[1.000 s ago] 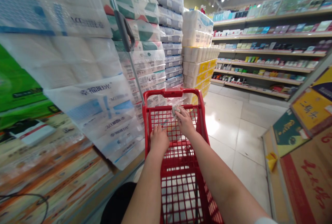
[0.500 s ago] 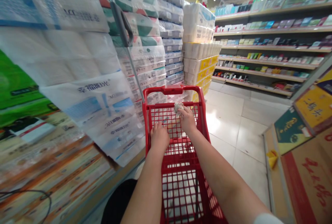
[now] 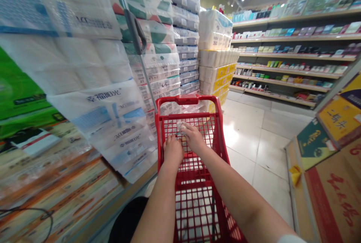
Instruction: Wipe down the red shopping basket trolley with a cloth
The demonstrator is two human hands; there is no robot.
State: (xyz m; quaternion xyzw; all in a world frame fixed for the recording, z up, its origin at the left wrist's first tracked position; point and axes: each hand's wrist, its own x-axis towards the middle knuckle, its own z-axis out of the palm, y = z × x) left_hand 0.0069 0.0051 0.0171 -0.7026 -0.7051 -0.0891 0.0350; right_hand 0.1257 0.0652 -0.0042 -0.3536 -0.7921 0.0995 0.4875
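Note:
A red plastic shopping cart with a grid body stands in front of me, its handle bar at the far end. My right hand is closed on a crumpled whitish cloth and presses it against the grid in the upper part of the cart. Just left of it, my left hand rests at the cart's left side, fingers bent over the grid and seemingly gripping it. The fingertips of that hand are partly hidden.
Stacked toilet paper packs rise close on the left. A metal pole with a grey handle leans beside the cart. Cardboard boxes stand on the right. Shelves of small goods line the back, beyond the tiled floor.
My right hand has moved the cloth left and toward me across the grid, closer to my left hand. My left hand stays nearly in place. The view has tilted slightly.

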